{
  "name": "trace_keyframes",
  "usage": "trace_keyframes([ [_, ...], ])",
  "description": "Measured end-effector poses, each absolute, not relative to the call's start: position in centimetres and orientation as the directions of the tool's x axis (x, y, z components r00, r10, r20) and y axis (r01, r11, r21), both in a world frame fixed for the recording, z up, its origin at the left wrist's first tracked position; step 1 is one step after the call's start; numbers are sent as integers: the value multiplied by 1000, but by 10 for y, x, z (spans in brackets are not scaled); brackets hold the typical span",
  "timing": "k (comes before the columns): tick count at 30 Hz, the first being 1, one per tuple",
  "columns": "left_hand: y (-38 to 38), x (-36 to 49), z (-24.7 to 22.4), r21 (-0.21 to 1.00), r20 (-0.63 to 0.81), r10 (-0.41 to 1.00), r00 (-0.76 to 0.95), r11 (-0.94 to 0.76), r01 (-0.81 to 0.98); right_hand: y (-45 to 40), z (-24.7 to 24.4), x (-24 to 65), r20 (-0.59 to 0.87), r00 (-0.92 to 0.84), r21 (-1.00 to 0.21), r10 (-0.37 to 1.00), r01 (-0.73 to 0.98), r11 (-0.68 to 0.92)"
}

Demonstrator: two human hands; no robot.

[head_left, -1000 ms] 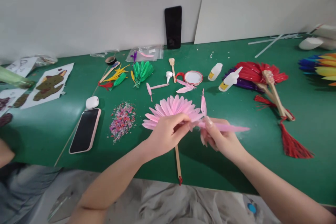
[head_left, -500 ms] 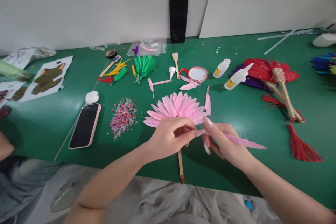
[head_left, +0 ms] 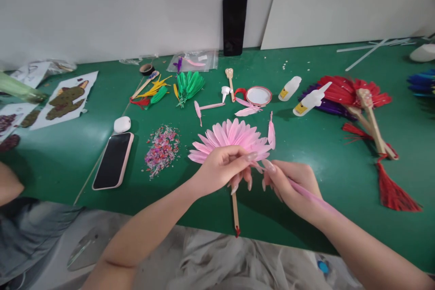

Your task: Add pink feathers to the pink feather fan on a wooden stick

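A fan of pink feathers (head_left: pixel 231 136) with a wooden handle (head_left: pixel 235 210) lies on the green table in front of me. Over its lower part is my left hand (head_left: pixel 226 167), thumb and fingers pinched together; what is between them is too small to make out. Just to the right, my right hand (head_left: pixel 292 181) grips a long pink feather (head_left: pixel 306 192), whose broad end trails back along the wrist. Loose pink feathers (head_left: pixel 271 131) lie beside and behind the fan. Colourful chips (head_left: pixel 162 149) are heaped to its left.
Two glue bottles (head_left: pixel 290 88), a round lid (head_left: pixel 258 95) and a red feather fan (head_left: pixel 353 90) stand or lie behind and right. At left are a pink-edged phone (head_left: pixel 113 161), a white case (head_left: pixel 122 124) and another person's arm (head_left: pixel 10 183). A black phone (head_left: pixel 234 24) leans upright.
My left hand has shifted slightly, its lower fingers now showing near the handle. My right hand's feather has turned to lie closer along the wrist. The whole view has moved slightly.
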State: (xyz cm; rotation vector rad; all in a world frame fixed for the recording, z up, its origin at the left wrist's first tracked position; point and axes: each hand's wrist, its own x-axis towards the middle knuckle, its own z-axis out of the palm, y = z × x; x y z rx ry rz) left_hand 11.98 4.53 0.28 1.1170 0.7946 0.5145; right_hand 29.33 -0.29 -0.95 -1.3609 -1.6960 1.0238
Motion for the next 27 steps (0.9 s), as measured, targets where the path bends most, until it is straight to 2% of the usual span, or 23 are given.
trace_keyframes([
  [2, 45, 120, 3, 934, -292, 728, 620, 357, 21, -3, -10, 294, 174, -195, -866, 965, 436, 244],
  [4, 45, 120, 3, 939, -280, 737, 616, 344, 15, -3, -10, 295, 193, -199, -879, 961, 400, 259],
  [7, 44, 120, 2, 955, -247, 773, 585, 295, 13, -3, -12, 296, 7, -226, -982, 974, 184, 50],
  [10, 41, 122, 0, 982, -171, 815, 554, 190, 23, -3, -11, 297, -189, -240, -979, 952, -27, -201],
  [13, 38, 124, -2, 995, -94, 844, 528, 94, 27, -2, -5, 295, -293, -200, -950, 935, -47, -308],
  [16, 37, 124, -4, 997, -38, 870, 491, 3, 72, -2, 3, 293, -331, -180, -939, 926, -35, -342],
  [21, 37, 124, -4, 968, 85, 892, 444, -179, 174, -3, 3, 293, -286, -203, -958, 937, 35, -285],
  [27, 36, 124, -3, 960, 112, 878, 465, -218, 179, -7, -6, 296, -2, -228, -957, 974, 283, 65],
])
